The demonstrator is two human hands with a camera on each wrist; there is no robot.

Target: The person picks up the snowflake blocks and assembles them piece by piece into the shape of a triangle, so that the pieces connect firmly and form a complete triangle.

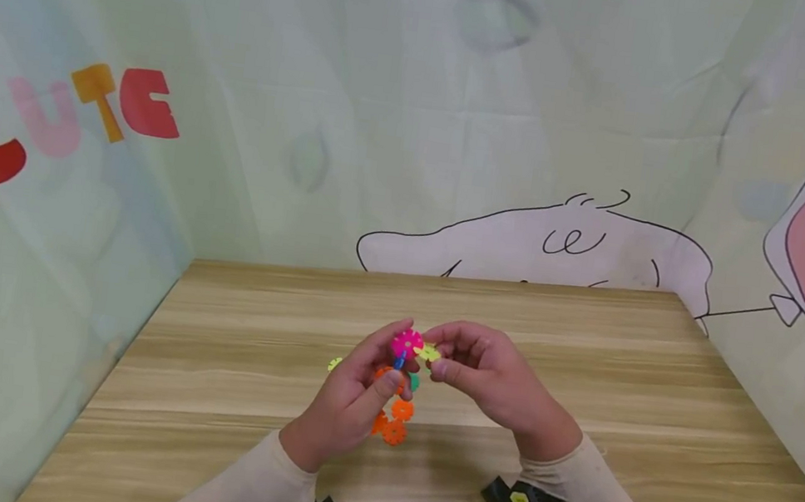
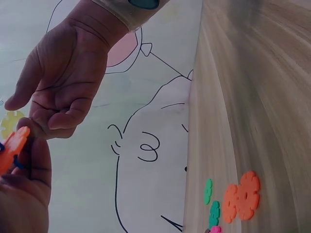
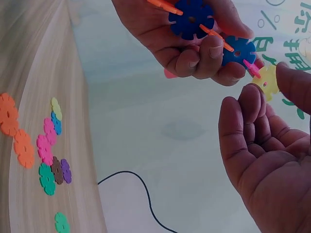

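My left hand (image 1: 341, 407) grips a chain of slotted flower-shaped plastic discs. In the right wrist view the chain alternates orange and blue discs (image 3: 183, 22), then ends in a pink disc and a yellow disc. From the head view the pink disc (image 1: 406, 342) faces up above the left fingers. My right hand (image 1: 500, 380) pinches the yellow disc (image 1: 429, 355) between thumb and fingertips, its edge meeting the pink disc. An orange disc (image 2: 12, 150) of the chain shows beside the left fingers in the left wrist view. The left palm hides part of the chain.
Loose discs lie on the wooden table (image 1: 249, 333) below and behind the hands: orange discs (image 3: 23, 148), pink discs (image 3: 44, 149), a brown disc (image 3: 57, 170), a purple disc (image 3: 66, 171) and green discs (image 3: 47, 178). A printed curtain (image 1: 277, 102) stands behind the table.
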